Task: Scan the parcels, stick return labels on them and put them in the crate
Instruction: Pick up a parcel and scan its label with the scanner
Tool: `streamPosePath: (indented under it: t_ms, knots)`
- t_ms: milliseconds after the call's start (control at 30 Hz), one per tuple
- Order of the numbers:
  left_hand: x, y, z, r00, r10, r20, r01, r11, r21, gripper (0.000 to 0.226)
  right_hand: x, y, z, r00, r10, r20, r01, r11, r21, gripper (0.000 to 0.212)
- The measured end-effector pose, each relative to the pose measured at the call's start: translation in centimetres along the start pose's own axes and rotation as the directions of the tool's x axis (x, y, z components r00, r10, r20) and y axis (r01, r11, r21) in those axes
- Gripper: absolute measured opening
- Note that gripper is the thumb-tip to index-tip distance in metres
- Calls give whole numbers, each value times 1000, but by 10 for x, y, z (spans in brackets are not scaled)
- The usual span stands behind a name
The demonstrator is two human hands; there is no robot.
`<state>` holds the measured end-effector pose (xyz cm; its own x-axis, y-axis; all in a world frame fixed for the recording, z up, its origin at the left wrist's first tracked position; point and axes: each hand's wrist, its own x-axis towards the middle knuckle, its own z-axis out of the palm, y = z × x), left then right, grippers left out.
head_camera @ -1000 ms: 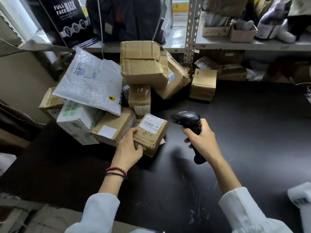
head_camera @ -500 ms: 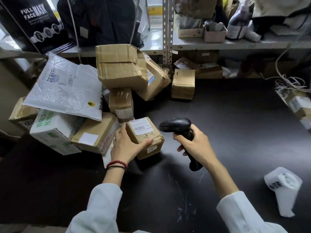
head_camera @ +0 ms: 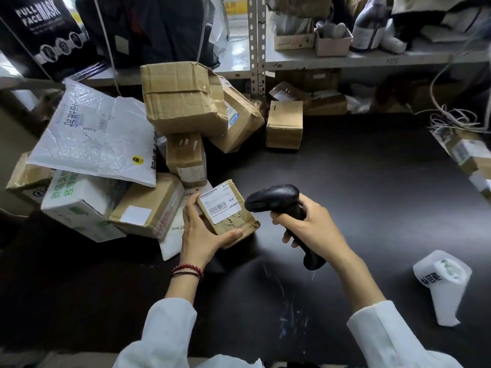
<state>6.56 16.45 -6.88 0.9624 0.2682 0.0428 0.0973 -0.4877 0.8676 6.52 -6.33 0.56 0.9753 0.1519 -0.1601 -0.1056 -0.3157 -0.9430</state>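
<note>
Brown cardboard, head view: small brown cardboard parcel (head_camera: 240, 221) at mid-desk, tilted, white barcode label (head_camera: 221, 204) facing up. Can't tell if its underside touches the dark desk (head_camera: 345, 195).

Left hand (head_camera: 202, 235) grip: closed on the parcel, thumb along the near edge, fingers on the left side. Red bead bracelet (head_camera: 186, 268) on that wrist.

Right hand (head_camera: 316, 229) grip: closed round the handle of the black handheld barcode scanner (head_camera: 271, 199). Scanner head points left at the label, just beside the parcel's right edge, apart from it.

Pile of parcels at desk left, just beside the held one:
- flat brown box with white sticker (head_camera: 143, 205)
- white box with green print (head_camera: 77, 203)
- white bubble mailer (head_camera: 90, 134) lying across that
- large crumpled brown box (head_camera: 180, 94) on top, behind

White roll with black print (head_camera: 443, 280) lies on the desk at right, well apart from both hands. Grey metal shelf (head_camera: 372, 58) along the back, loaded with boxes.
</note>
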Motion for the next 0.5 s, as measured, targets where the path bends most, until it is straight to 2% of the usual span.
streamPosePath:
  t_ms: [100, 267, 500]
  knots:
    - [-3, 0, 3, 1000, -5, -19, 4, 999, -46, 118, -4, -2, 5, 998, -48, 31, 50, 995, -84, 17]
    - [-10, -3, 7, 998, 23, -50, -27, 996, -82, 119, -9, -6, 12, 993, -114, 31, 117, 986, -117, 22]
    - [-14, -3, 8, 997, 54, -62, -58, 997, -59, 118, -16, -6, 9, 993, -119, 25, 122, 981, -149, 25]
